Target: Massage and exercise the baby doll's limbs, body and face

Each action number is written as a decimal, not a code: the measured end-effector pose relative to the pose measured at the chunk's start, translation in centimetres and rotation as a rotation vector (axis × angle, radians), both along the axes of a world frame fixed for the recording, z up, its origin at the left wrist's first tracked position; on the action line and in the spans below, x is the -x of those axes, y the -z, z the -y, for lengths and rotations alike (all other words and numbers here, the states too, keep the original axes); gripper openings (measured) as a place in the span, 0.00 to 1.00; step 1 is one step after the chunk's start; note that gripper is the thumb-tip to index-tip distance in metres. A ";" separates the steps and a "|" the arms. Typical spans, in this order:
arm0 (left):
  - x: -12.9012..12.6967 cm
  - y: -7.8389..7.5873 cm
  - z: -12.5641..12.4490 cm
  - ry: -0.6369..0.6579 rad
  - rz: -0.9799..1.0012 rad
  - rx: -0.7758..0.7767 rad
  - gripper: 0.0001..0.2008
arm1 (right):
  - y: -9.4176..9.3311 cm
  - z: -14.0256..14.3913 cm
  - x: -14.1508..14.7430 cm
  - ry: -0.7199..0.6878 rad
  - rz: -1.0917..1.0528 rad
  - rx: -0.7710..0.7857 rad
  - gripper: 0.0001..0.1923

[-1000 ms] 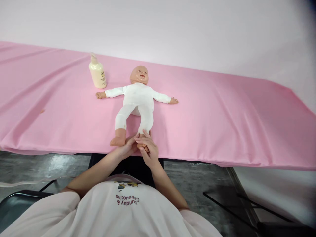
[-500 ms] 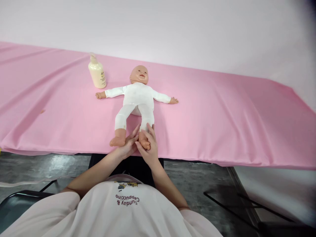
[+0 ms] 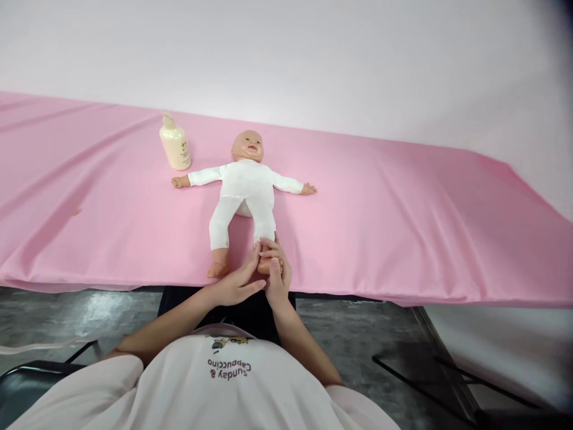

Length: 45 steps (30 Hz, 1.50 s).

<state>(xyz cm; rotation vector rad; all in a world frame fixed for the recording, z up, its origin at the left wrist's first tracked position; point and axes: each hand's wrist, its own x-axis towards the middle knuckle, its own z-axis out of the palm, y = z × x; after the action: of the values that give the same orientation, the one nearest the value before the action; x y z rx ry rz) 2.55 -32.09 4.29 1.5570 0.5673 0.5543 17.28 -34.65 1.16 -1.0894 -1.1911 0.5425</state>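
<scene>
A baby doll (image 3: 245, 186) in a white suit lies on its back on the pink-covered table (image 3: 403, 227), arms spread, feet toward me. My right hand (image 3: 276, 275) wraps around the doll's foot on the right side at the table's near edge. My left hand (image 3: 237, 285) lies flat against that same foot from the left, fingers stretched out. The doll's other foot (image 3: 218, 269) rests free on the cloth just left of my hands.
A cream pump bottle (image 3: 174, 144) stands on the table left of the doll's head. A dark chair (image 3: 27, 388) is at the lower left, black metal frame legs (image 3: 430, 370) on the grey floor at lower right. A plain white wall rises behind.
My right hand's fingers have curled more tightly over the foot, and my left hand has slid lower along it. The camera has tilted slightly, moving the doll down in view.
</scene>
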 end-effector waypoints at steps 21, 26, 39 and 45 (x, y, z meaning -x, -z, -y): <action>5.4 -11.5 -4.0 0.072 -0.135 -0.106 0.27 | 0.2 -0.7 0.5 -0.097 0.229 0.162 0.14; 2.8 -13.8 -10.7 -0.369 0.018 -0.213 0.23 | 0.5 -0.7 0.4 -0.224 0.335 0.223 0.17; -6.5 -5.8 -34.3 -0.979 -0.085 -0.348 0.22 | -0.4 0.0 -1.8 -0.234 -0.126 0.369 0.20; -6.8 -1.9 -35.2 -0.888 -0.235 -0.234 0.44 | 0.0 -0.6 -2.1 -0.182 -0.438 0.375 0.14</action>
<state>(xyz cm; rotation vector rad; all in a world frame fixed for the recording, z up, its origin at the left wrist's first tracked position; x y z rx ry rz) 9.38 3.16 6.21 1.5481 1.4397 1.1369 19.35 -34.07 1.12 -1.1034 -0.8212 1.1190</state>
